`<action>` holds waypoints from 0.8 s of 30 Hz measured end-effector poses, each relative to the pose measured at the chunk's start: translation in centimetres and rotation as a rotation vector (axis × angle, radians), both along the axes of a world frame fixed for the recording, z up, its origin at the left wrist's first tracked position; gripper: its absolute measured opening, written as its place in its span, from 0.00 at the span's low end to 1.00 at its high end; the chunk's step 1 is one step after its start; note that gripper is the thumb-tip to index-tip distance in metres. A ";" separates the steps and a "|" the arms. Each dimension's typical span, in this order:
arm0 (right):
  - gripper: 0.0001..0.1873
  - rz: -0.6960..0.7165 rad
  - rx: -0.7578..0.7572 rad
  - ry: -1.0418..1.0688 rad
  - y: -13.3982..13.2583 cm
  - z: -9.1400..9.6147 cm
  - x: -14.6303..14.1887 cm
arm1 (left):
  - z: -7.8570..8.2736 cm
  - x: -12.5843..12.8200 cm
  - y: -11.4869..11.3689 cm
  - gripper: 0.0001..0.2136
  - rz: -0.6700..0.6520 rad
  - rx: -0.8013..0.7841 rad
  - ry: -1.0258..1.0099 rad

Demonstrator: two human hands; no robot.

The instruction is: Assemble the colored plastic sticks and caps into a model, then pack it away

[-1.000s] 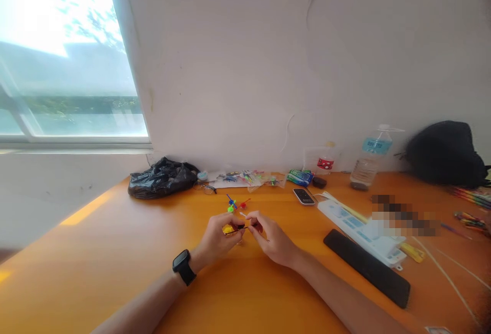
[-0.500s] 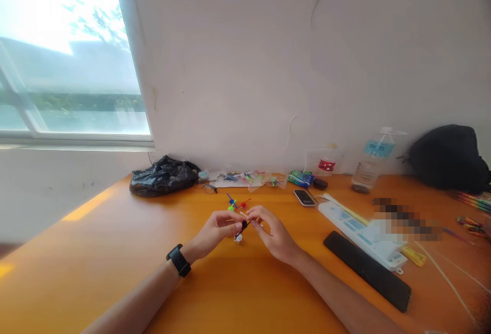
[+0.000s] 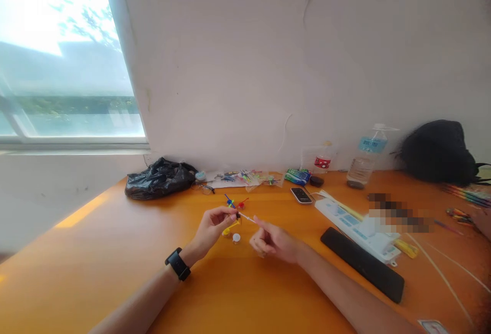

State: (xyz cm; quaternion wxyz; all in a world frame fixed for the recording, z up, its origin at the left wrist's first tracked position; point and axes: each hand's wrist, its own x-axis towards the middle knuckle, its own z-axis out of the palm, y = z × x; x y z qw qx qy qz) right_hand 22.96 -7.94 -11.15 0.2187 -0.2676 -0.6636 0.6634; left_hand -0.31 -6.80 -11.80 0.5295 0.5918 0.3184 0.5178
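My left hand [image 3: 215, 226], wearing a black watch, pinches a small black piece [image 3: 238, 215] between thumb and fingertips. A thin white stick [image 3: 246, 217] runs from the black piece toward my right hand [image 3: 275, 242]. The right thumb and curled fingers close on the stick's far end. Below the hands lie a white round piece [image 3: 236, 238] and a yellow piece [image 3: 227, 232] with a stick. Just beyond them are a blue piece [image 3: 229, 202] and a red piece [image 3: 241, 204], each with a thin stick. My left fingers hide part of the black piece.
A black plastic bag [image 3: 159, 178] and glasses [image 3: 205, 188] lie at the back left. Small colourful parts [image 3: 245, 176] lie along the wall. Rightward are a black-faced device [image 3: 301, 195], a white power strip [image 3: 343, 220], a long black slab [image 3: 362, 264] and a bottle [image 3: 360, 168].
My right hand has moved right and slightly down, its fingers now curled. The white stick shows between the hands. The view has shifted slightly.
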 end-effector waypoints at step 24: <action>0.12 -0.318 0.878 -0.549 -0.7 -0.9 -0.7 | -1.1 -1.6 2.7 0.11 -0.060 -0.312 -0.460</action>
